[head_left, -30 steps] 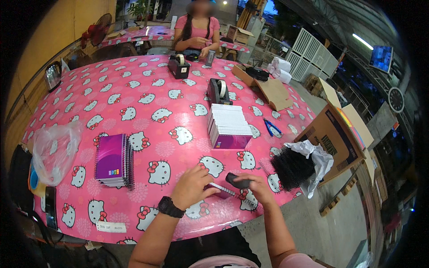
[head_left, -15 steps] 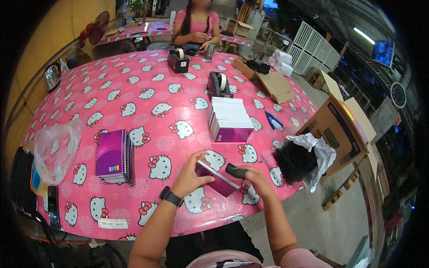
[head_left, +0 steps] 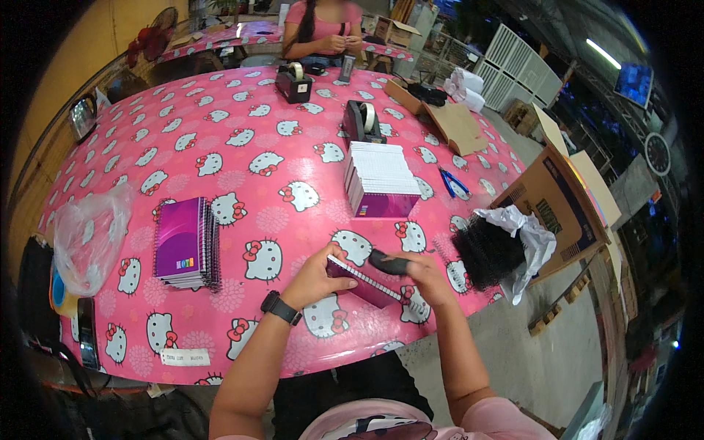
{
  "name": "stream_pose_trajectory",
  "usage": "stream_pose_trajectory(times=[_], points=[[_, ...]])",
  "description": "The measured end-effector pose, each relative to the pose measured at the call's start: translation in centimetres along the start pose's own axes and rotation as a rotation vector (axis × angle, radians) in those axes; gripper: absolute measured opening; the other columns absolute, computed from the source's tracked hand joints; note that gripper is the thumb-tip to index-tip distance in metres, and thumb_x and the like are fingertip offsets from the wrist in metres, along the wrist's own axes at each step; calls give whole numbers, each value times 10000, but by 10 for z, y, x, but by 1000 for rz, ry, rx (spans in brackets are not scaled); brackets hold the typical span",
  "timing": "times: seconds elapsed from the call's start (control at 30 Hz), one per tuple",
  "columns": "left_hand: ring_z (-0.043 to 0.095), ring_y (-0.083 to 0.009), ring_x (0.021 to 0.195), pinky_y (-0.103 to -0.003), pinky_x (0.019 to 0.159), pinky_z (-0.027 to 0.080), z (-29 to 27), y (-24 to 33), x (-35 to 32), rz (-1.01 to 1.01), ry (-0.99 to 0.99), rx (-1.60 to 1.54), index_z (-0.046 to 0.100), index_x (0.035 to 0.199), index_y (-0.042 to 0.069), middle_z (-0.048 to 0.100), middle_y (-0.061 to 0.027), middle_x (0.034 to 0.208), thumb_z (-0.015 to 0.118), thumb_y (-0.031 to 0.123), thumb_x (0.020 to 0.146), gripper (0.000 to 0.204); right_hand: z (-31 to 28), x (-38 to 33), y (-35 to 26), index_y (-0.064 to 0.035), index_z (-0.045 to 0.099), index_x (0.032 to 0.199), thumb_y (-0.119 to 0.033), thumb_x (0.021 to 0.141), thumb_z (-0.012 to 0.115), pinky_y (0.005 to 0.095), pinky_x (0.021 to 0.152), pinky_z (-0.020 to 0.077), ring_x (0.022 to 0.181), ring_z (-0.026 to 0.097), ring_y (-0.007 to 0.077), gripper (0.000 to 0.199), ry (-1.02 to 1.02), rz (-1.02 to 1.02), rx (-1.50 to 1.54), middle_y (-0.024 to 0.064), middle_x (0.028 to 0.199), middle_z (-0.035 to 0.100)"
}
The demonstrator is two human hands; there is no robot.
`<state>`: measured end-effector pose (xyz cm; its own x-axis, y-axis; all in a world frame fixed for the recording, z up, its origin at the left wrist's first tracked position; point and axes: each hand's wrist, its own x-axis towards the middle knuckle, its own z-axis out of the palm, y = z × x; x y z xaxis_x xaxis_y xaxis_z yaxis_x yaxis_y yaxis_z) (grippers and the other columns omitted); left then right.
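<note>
While our left hand (head_left: 317, 273) grips the near-left edge of a small purple spiral-bound notebook (head_left: 364, 283), fingers curled over its cover, our right hand (head_left: 425, 277) is closed around a black oblong tool (head_left: 387, 262) and presses it against the notebook's upper right edge. We hold the notebook tilted, just above the front edge of the pink cartoon-cat patterned table (head_left: 242, 132), with its wire spine running along the top side. A black wristwatch (head_left: 280, 307) sits on our left wrist.

To the left, a stack of purple spiral notebooks (head_left: 183, 243) lies flat on the table, and farther left a crumpled clear plastic bag (head_left: 92, 235) rests near the table's edge. Beyond our hands stands a taller block of purple notebooks with white page edges (head_left: 380, 180) — well apart from the one we hold. Behind it is a black tape dispenser (head_left: 362, 121), and a second black tape dispenser (head_left: 293, 82) sits near the far side. A pair of blue-handled scissors (head_left: 452, 182) lies to the right of the block, and a black fuzzy bundle wrapped in white paper (head_left: 501, 246) hangs at the table's right edge beside an open brown cardboard box (head_left: 551, 205).

At the far side, a person in a pink top (head_left: 321, 29) is seated — both hands together in front of the chest.
</note>
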<state>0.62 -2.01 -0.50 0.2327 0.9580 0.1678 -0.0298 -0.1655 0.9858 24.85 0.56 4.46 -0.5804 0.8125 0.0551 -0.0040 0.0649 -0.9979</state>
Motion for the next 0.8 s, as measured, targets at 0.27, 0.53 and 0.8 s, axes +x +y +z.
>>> stream_pose_trajectory(times=[0.27,0.53,0.8], points=[[472,-181,1152,-311,959,361,1,6,1,-56,-12,12,460,872,91,530,-46,1069,788,51,656,394,13,9,-3,7,624,1067,-335,807,625,292,838,426,944,554,170,429,14,-6,-98,86,1039,617],[512,-126,800,-276,723,426,0,-10,3,160,46,109,478,916,61,527,-20,827,794,114,652,415,22,18,0,-41,638,1064,-376,776,681,264,787,423,884,565,152,444,59,108,-139,77,988,624],[513,-124,699,-286,628,434,4,-10,5,69,22,35,472,938,45,522,-36,776,780,142,680,414,11,13,-3,-61,628,1065,-276,711,722,429,952,350,1128,433,358,424,535,-217,-1108,181,1188,534]])
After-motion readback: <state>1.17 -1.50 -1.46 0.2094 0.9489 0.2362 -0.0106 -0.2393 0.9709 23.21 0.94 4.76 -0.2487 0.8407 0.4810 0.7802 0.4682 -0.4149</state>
